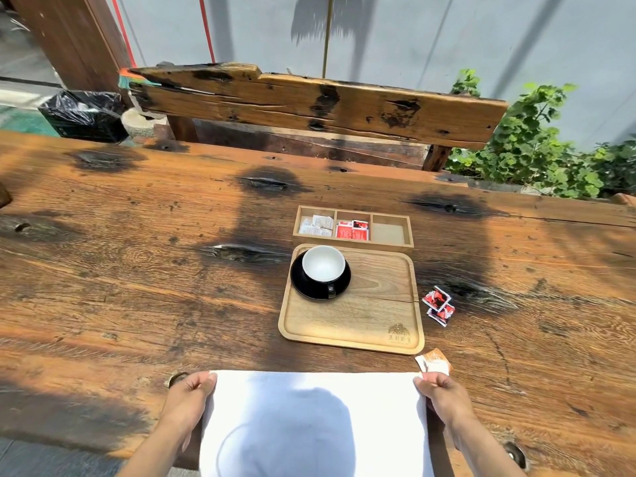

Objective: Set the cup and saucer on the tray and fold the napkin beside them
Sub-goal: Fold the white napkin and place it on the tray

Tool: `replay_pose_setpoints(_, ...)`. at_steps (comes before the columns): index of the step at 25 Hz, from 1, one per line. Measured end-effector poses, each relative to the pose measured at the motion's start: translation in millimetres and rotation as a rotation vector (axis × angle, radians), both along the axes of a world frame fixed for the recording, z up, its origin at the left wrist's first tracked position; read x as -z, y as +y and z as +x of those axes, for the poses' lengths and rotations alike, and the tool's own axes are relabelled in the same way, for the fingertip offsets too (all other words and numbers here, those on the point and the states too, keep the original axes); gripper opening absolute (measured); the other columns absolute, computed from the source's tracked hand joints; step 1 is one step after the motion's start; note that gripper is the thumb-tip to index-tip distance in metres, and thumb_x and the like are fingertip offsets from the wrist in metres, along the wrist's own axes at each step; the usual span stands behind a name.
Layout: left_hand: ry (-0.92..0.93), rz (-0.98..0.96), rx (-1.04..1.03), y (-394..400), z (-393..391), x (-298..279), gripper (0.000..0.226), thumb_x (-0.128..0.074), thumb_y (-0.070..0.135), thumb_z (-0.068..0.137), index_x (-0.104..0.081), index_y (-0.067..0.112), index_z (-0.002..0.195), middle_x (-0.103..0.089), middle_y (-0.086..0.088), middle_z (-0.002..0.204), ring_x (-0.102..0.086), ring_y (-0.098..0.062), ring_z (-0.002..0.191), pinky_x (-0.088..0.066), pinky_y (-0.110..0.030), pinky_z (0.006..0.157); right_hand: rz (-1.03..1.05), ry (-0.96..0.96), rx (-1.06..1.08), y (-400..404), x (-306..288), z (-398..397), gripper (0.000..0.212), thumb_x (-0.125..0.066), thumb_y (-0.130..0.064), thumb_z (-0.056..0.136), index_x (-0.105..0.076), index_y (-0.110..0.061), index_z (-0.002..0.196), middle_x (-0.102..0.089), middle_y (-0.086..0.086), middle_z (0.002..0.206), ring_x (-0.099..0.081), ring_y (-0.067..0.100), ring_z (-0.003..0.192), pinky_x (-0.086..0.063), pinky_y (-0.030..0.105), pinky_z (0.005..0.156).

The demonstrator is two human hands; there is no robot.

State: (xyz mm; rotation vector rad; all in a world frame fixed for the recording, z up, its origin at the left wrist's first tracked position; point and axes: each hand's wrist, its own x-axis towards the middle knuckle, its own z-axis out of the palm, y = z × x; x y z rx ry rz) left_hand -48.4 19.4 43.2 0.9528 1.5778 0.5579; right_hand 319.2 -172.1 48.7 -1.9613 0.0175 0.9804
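— Inspector: What can't you confirm?

— Me: My napkin (pixel 315 421) runs off the bottom edge, and my forearms with it. My left hand (pixel 191 394) and right hand (pixel 442 394) have fingertips tucked under the cloth. The tray (pixel 351 325) engraving is too small to read; same for the packets' (pixel 438 304) print.

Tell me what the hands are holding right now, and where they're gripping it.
The white napkin, by its two far corners: left hand on the left corner, right hand on the right.
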Motion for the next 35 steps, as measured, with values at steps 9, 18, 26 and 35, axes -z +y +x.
replay_pose_setpoints(9, 0.221, 0.357, 0.129, 69, 31, -93, 0.018, -0.061, 0.023, 0.091, -0.073, 0.011, 0.093, -0.070, -0.007, 0.096, -0.060, -0.028, 0.094, -0.044, -0.039, 0.078, 0.025, -0.151, -0.227, 9, -41, -4, 0.002, -0.064, 0.002, 0.083, -0.064, 0.003, 0.082, -0.055, 0.006, 0.067, -0.042, 0.014, 0.056, -0.035, 0.018, 0.049)
replay_pose_setpoints(18, 0.276, 0.657, 0.265, 154, 99, -182, 0.019, -0.057, 0.030, 0.092, -0.072, 0.022, 0.087, -0.070, -0.002, 0.074, -0.065, -0.027, 0.079, -0.043, -0.033, 0.066, -0.105, -0.329, -0.416, 51, -57, -33, 0.015, -0.073, -0.014, 0.074, -0.063, -0.022, 0.065, -0.061, -0.006, 0.055, -0.054, 0.010, 0.057, -0.041, 0.022, 0.057)
replay_pose_setpoints(26, 0.232, 0.793, 0.550, 209, 204, -202, 0.020, -0.054, 0.029, 0.092, -0.067, 0.021, 0.079, -0.070, 0.000, 0.075, -0.059, -0.018, 0.070, -0.044, -0.031, 0.066, -0.115, -0.273, -0.437, 71, -59, -43, 0.005, -0.071, -0.023, 0.078, -0.067, -0.021, 0.076, -0.065, -0.009, 0.064, -0.056, 0.006, 0.063, -0.041, 0.015, 0.059)
replay_pose_setpoints(35, 0.364, 0.834, 0.770, 207, 333, -194, 0.028, -0.054, 0.033, 0.094, -0.069, 0.019, 0.113, -0.054, -0.010, 0.117, -0.053, -0.027, 0.111, -0.038, -0.033, 0.089, -0.195, -0.218, -0.319, 65, -35, -43, 0.034, -0.068, -0.036, 0.076, -0.049, -0.030, 0.049, -0.055, -0.013, 0.050, -0.053, 0.002, 0.056, -0.037, 0.012, 0.055)
